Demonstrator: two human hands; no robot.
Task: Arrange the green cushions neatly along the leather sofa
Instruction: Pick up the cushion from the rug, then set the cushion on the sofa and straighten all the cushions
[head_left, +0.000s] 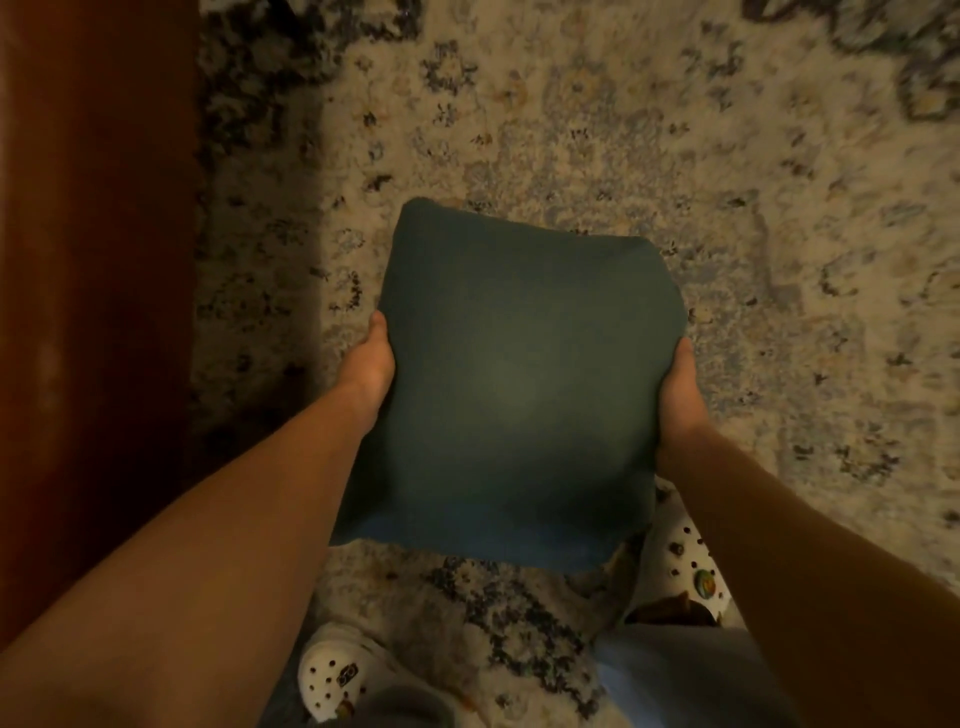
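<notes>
A dark green square cushion (514, 384) is held flat in the air above the rug, in the middle of the head view. My left hand (371, 364) grips its left edge, with the fingers hidden under the fabric. On the opposite edge my right hand (680, 384) grips the same way, fingers out of sight beneath. A strip of reddish-brown leather sofa (93, 286) runs down the left side of the view, to the left of the cushion.
A beige rug with a dark blue pattern (675, 156) covers the floor under and beyond the cushion. My feet in white clogs (332, 675) stand on it at the bottom of the view.
</notes>
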